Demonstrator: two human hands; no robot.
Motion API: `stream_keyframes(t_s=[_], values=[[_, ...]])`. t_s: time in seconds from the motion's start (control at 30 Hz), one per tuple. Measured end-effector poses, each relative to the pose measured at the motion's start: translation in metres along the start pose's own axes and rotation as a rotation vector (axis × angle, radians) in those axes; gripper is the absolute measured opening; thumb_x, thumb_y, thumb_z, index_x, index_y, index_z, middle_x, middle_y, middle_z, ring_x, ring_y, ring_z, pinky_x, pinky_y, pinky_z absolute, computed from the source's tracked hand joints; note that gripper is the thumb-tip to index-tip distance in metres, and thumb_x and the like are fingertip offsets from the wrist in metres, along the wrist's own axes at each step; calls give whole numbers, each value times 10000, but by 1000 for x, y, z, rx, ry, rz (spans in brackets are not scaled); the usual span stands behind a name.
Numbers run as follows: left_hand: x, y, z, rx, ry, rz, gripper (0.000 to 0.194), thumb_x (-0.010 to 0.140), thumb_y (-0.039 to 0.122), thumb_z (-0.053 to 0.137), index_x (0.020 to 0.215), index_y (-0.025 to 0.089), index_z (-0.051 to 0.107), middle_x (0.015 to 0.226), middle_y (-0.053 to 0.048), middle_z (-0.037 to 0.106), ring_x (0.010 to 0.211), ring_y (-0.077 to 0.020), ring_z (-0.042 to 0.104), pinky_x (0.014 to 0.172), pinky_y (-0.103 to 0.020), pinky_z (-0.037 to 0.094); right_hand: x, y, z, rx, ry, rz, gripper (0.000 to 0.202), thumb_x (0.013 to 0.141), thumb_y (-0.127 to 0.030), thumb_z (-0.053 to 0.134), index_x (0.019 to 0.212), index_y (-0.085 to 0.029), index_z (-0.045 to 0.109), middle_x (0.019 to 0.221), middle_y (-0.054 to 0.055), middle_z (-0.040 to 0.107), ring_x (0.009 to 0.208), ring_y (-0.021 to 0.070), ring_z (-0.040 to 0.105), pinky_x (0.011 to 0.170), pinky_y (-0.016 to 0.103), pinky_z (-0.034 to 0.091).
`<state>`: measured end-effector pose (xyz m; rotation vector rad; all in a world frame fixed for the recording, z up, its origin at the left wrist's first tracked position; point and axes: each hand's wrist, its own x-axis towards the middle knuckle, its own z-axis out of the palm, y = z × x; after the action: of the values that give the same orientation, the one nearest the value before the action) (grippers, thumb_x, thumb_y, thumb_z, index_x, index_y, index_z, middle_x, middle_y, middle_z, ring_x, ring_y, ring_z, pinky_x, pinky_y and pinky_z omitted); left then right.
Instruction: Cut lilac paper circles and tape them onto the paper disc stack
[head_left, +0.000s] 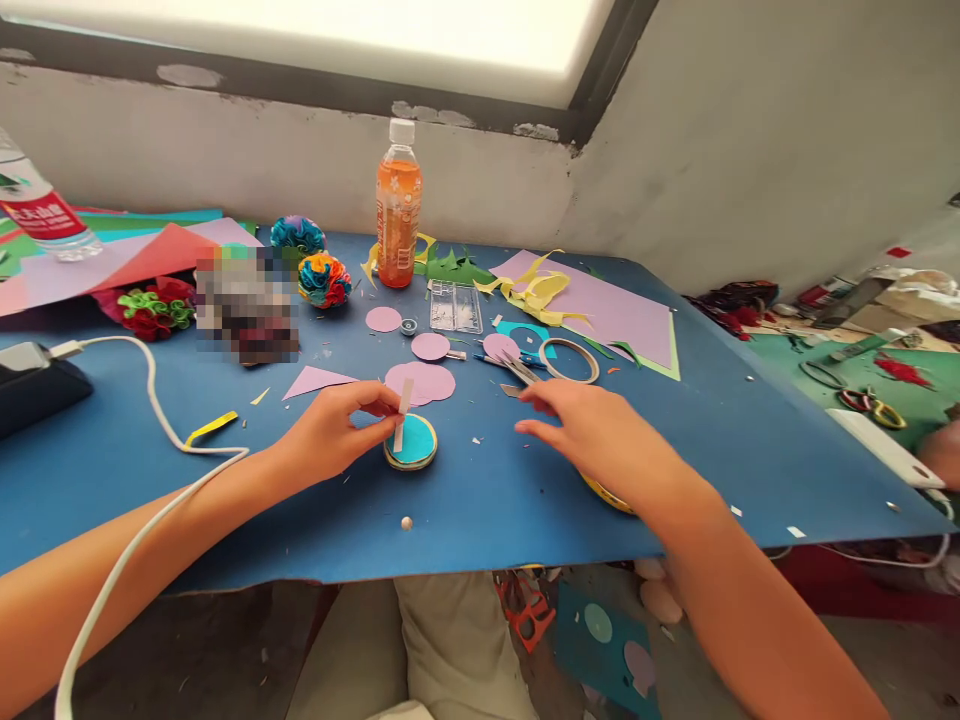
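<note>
Left hand [330, 432] is pinching a pale strip [403, 415] upright over the teal disc [411, 441], right hand [592, 430] is hovering open right of the disc; strip is likely sticking crooked or sagging

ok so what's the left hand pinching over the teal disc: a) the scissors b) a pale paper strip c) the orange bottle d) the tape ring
b: the left hand pinches a pale paper strip standing upright over the teal disc; the scissors, orange bottle and tape ring lie untouched farther back.
</note>
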<state>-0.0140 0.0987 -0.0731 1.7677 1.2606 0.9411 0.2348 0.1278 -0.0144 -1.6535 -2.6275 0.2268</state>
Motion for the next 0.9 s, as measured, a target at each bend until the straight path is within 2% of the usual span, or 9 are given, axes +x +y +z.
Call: stream_keyframes(t_s=[0.1,0.17,0.27,0.37,0.47,0.57,0.7,0.8,0.9], values=[[-1,2,-1,33,17,0,215,794,384,577,844,195,667,827,-31,698,801,-190,646,646,-264,518,-28,49,-7,-179,36,295,281,821,-344,574,1014,-158,660,1028,111,694,892,297,655,705,374,503],[-1,3,-2,47,12,6,215,796,382,575,837,195,671,819,-31,698,788,-187,643,644,-264,517,-44,76,-2,-191,17,424,419,810,-450,540,1058,-129,648,1053,150,682,926,338,645,668,391,517],[0,4,-2,58,-3,23,198,797,369,577,838,200,672,809,-19,703,775,-174,644,690,-268,522,-56,98,11,-71,5,452,535,833,-532,419,1107,-127,634,1120,162,652,969,326,636,718,390,530],[1,2,-2,74,19,45,205,800,363,564,848,196,673,845,-20,717,790,-170,648,744,-274,524,-57,101,23,1,20,402,570,782,-581,441,1094,-145,636,1151,161,625,980,319,630,752,386,527],[2,1,-2,94,46,58,232,802,360,548,902,194,676,883,-27,728,810,-174,654,731,-267,528,-55,100,29,18,62,395,583,730,-590,492,1057,-128,632,1117,173,629,951,325,631,742,395,522],[2,2,-4,113,61,69,248,802,348,541,947,194,669,836,-23,729,768,-169,655,670,-252,519,-57,101,34,-7,132,419,572,773,-596,425,1041,-128,617,1059,175,654,855,319,649,674,401,515],[2,5,-6,114,60,99,214,806,341,528,831,184,671,805,-25,714,755,-168,637,611,-235,492,-68,100,33,-66,301,344,535,831,-575,363,1063,-146,582,1025,175,669,808,311,661,643,395,509],[1,7,-6,93,38,124,188,803,333,538,814,197,668,852,-26,700,784,-164,627,653,-247,500,-75,94,25,-27,263,209,469,856,-535,400,1135,-178,522,1084,153,661,850,289,672,662,374,525],[2,6,-4,57,14,140,166,810,309,539,791,203,665,933,-35,671,825,-149,621,725,-256,512,-74,81,15,-73,174,145,511,799,-551,518,1173,-205,483,1135,127,651,893,304,676,659,381,544]])
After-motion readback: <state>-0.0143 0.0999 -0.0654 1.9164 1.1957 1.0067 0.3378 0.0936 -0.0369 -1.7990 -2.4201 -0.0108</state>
